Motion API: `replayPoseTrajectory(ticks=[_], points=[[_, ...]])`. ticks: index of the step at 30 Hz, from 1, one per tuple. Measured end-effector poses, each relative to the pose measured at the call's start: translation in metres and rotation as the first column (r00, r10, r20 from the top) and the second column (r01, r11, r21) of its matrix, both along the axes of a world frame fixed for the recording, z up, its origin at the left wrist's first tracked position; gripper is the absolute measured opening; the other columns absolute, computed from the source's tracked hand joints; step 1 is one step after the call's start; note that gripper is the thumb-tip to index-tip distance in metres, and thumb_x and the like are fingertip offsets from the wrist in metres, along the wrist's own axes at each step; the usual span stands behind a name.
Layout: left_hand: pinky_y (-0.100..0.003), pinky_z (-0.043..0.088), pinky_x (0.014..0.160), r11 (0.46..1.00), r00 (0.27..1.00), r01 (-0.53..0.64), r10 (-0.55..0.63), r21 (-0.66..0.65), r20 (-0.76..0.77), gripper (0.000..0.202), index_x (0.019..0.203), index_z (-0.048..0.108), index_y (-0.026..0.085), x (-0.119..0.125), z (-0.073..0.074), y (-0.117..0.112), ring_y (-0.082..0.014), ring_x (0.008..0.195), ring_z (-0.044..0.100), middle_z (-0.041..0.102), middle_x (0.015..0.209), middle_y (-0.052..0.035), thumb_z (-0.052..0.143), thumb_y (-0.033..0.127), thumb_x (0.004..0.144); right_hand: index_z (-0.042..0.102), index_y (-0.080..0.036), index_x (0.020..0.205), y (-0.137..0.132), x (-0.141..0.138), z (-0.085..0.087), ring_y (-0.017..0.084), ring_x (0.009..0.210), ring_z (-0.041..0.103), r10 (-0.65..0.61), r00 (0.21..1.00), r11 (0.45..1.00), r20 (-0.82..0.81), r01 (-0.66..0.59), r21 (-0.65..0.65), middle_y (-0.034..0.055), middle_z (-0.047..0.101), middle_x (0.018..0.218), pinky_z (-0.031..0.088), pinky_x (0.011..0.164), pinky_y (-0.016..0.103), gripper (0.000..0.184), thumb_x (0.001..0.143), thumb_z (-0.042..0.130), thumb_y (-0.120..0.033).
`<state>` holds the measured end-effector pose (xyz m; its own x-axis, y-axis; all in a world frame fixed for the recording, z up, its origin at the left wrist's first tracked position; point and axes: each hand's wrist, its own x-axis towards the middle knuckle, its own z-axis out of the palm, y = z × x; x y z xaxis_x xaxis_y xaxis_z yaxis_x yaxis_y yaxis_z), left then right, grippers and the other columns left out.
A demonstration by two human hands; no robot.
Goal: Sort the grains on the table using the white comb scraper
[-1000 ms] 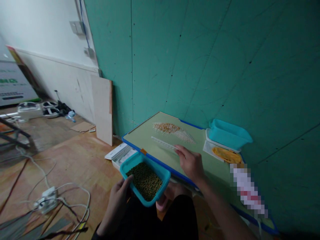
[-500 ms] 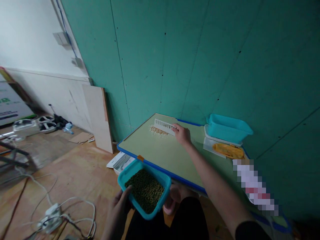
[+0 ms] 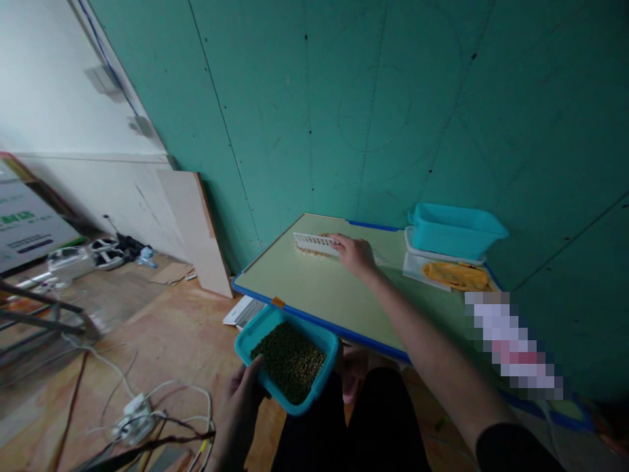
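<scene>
My left hand (image 3: 240,410) grips the near corner of a teal tub (image 3: 255,329) full of small green beans (image 3: 289,360), held just below the front edge of a low green table (image 3: 314,295) with a blue rim. My right hand (image 3: 354,254) reaches across the table and holds one end of a white slotted plastic strip (image 3: 314,243), which stands on edge against a pile of tan grains (image 3: 307,252) at the far side.
At the table's right stand an empty teal tub (image 3: 455,231) on a white tray (image 3: 417,246) and a white tray with yellow pieces (image 3: 457,275). The green wall is right behind. A power strip with cables (image 3: 132,416) lies on the wooden floor at left.
My right hand carried the white strip from the table's middle to the far side and set it against the grains. The tub of beans stayed in my left hand.
</scene>
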<state>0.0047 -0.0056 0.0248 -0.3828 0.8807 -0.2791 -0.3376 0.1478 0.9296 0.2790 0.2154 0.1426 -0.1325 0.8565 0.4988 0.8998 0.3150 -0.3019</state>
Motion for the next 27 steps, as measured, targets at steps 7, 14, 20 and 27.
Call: replayPoseTrajectory(ticks=[7,14,20,27], points=[[-0.022,0.043,0.049,0.997,0.997,0.076,-0.076,0.022,0.008,0.054,0.066,0.074,0.018,-0.011,-0.010,0.000,-0.0106,0.049,0.052,0.057,0.051,0.0055,0.102,0.064,0.061,0.081,-0.031,0.137,0.001,0.002,0.001,0.024,0.104,0.083,-0.015,1.000,1.000,-0.016,0.015,-0.018,0.0062,0.088,0.120,0.057,0.083,0.029,0.033,0.110,0.063,-0.025],[-0.023,0.045,0.052,0.993,0.994,0.111,-0.111,0.047,0.001,0.054,0.071,0.074,0.018,-0.010,-0.013,-0.002,-0.0122,0.052,0.053,0.059,0.055,0.0047,0.100,0.065,0.066,0.081,-0.033,0.138,-0.005,0.002,0.005,0.024,0.106,0.083,-0.014,1.000,1.000,-0.026,0.013,-0.026,0.0050,0.087,0.125,0.059,0.088,0.031,0.034,0.110,0.064,-0.025],[-0.024,0.045,0.053,0.988,0.990,0.142,-0.141,0.065,-0.016,0.048,0.078,0.079,0.018,-0.009,-0.019,-0.003,-0.0135,0.056,0.055,0.060,0.057,0.0042,0.097,0.063,0.075,0.081,-0.028,0.139,-0.007,-0.002,0.006,0.027,0.107,0.083,0.018,1.000,1.000,-0.020,-0.017,0.007,0.0086,0.087,0.123,0.060,0.091,0.034,0.035,0.108,0.065,-0.024],[-0.022,0.042,0.052,0.988,0.993,0.119,-0.117,0.102,-0.033,0.047,0.070,0.070,0.019,-0.007,-0.025,-0.003,-0.0109,0.054,0.050,0.056,0.056,0.0057,0.093,0.059,0.081,0.080,-0.029,0.140,-0.007,-0.004,0.005,0.029,0.112,0.083,0.022,0.998,1.000,-0.058,-0.021,0.013,0.0087,0.086,0.127,0.061,0.096,0.037,0.036,0.107,0.067,-0.026]])
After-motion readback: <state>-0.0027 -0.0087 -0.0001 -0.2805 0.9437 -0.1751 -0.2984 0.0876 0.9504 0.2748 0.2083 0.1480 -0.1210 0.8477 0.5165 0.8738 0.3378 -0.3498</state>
